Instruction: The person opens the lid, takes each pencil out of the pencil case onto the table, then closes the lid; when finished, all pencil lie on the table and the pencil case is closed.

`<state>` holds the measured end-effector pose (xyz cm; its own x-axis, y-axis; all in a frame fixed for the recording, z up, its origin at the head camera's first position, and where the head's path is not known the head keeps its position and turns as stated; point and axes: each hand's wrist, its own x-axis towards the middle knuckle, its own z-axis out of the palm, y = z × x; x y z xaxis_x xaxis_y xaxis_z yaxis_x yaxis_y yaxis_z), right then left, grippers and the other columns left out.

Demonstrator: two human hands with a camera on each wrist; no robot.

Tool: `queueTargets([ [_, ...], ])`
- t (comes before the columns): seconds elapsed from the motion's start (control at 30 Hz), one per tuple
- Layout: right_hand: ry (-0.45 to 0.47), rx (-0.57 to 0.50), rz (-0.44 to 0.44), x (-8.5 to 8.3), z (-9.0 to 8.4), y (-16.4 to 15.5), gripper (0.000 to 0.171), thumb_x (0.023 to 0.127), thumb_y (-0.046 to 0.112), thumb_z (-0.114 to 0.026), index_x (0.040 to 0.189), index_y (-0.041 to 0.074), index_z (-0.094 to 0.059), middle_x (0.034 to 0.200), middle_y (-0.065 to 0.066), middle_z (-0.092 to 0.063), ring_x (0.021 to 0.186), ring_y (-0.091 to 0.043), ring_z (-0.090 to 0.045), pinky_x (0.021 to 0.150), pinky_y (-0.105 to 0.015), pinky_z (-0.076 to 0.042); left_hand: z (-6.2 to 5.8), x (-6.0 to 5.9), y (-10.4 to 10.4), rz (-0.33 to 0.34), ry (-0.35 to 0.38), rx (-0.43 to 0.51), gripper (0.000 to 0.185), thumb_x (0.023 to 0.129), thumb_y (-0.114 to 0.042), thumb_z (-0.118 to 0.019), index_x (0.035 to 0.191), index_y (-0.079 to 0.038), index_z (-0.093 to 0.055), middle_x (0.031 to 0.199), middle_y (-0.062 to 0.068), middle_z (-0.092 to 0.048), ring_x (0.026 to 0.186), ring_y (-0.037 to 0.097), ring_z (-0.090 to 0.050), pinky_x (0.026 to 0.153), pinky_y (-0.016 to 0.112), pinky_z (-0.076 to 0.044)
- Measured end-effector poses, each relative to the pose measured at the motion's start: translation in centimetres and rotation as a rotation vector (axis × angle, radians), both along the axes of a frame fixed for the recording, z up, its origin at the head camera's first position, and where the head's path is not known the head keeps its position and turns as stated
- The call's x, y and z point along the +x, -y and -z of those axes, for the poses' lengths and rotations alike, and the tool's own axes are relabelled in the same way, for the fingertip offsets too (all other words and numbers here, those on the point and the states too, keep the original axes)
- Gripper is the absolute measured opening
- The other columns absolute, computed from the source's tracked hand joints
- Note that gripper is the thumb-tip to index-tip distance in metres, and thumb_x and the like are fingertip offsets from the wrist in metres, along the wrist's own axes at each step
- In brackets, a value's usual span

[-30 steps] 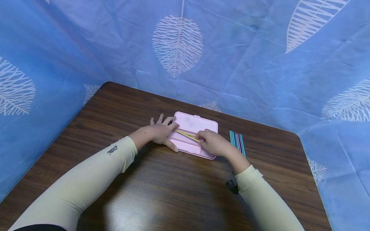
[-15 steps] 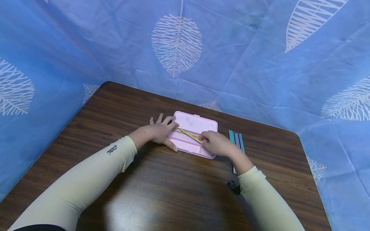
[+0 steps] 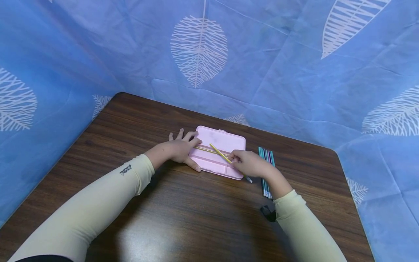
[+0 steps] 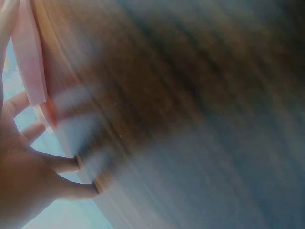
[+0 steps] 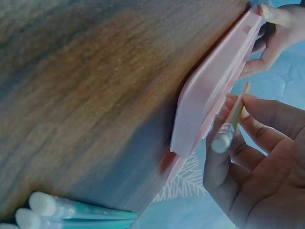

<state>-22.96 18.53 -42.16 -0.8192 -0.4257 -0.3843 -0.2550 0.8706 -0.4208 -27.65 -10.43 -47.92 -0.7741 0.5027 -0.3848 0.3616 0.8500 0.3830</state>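
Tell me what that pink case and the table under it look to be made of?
The pink case looks like moulded plastic: one even matte colour, rounded corners, thin walls with built-in dividers. The table shows dark wood grain with a soft sheen reflecting light; whether it is solid wood or a printed laminate cannot be told.

Even, bright light; glare patch on the desk (image 3: 144,236) near its front edge (left wrist view heavily blurred).
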Motion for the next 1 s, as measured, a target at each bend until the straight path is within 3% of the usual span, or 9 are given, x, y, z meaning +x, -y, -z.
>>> queueTargets([
  [0.27, 0.037, -0.035, 0.035, 0.0, -0.1, -1.4, 0.021, 0.107, 0.011, -0.055, 0.124, 0.003, -0.064, 0.087, -0.006, -0.055, 0.070, -0.018, -0.048, 0.066, -0.031, -0.042, -0.8, 0.7, -0.2, -0.011, -0.020, -0.011, 0.119, 0.075, -0.085, -0.077, 0.169, -0.033, -0.026, 0.183, 0.003, 0.007, 0.164, 0.056, 0.013, 0.122, 0.086, 0.000],
  [0.57, 0.103, -0.099, 0.126, 0.7, -0.2, -3.7, 0.023, 0.110, 0.012, -0.052, 0.129, -0.001, -0.057, 0.086, -0.006, -0.053, 0.063, -0.017, -0.050, 0.059, -0.031, -0.045, -0.7, 0.7, -0.2, -0.009, -0.015, -0.012, 0.120, 0.075, -0.084, -0.078, 0.169, -0.033, -0.026, 0.182, 0.003, 0.008, 0.165, 0.055, 0.014, 0.123, 0.086, 0.001],
  [0.83, 0.124, -0.140, 0.202, 1.2, -0.5, -6.1, 0.026, 0.112, 0.013, -0.050, 0.132, -0.003, -0.056, 0.099, -0.013, -0.059, 0.076, -0.022, -0.060, 0.068, -0.039, -0.061, -0.6, 0.7, -0.1, -0.008, -0.010, -0.004, 0.119, 0.076, -0.083, -0.077, 0.170, -0.032, -0.025, 0.182, 0.002, 0.009, 0.165, 0.055, 0.014, 0.123, 0.086, 0.001],
  [1.0, 0.146, -0.177, 0.249, 1.7, -0.4, -8.2, 0.029, 0.112, 0.013, -0.050, 0.134, -0.006, -0.054, 0.102, -0.012, -0.056, 0.082, -0.021, -0.062, 0.070, -0.038, -0.064, -0.7, 0.7, -0.1, -0.006, -0.009, 0.007, 0.120, 0.075, -0.084, -0.078, 0.170, -0.033, -0.026, 0.183, 0.001, 0.009, 0.164, 0.055, 0.015, 0.123, 0.086, 0.001],
])
